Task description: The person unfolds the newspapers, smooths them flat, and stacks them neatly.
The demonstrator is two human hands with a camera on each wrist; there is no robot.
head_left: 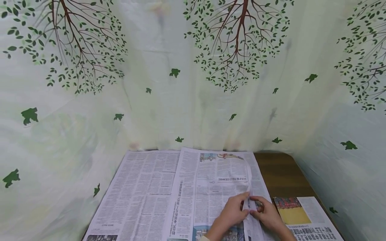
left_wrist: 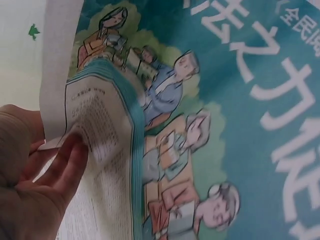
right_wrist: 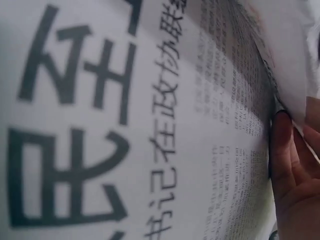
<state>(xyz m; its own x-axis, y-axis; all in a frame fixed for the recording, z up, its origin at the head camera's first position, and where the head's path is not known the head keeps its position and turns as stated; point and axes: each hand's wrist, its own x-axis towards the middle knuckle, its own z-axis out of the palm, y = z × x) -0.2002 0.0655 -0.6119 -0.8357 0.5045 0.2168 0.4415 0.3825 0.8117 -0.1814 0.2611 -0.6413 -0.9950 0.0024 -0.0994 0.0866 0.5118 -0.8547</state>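
1. Dark-brown wooden surface point(head_left: 277, 170): a grey-white printed newspaper sheet point(head_left: 208, 187) reaches its far edge.
2. My left hand point(head_left: 232, 211) and right hand point(head_left: 268, 213) pinch its turned-up right edge.
3. Likely mid-fold; next calls for creasing.

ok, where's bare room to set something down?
Brown tabletop at far right, bordered by the spread newspaper, the curtain behind and the smaller newspaper nearer. Crowded in front: left hand and right hand pinch the spread newspaper.

Fingers point(left_wrist: 74, 161) pinch the edge of a newspaper page point(left_wrist: 240, 125) printed with cartoon readers point(left_wrist: 172, 95) on teal.
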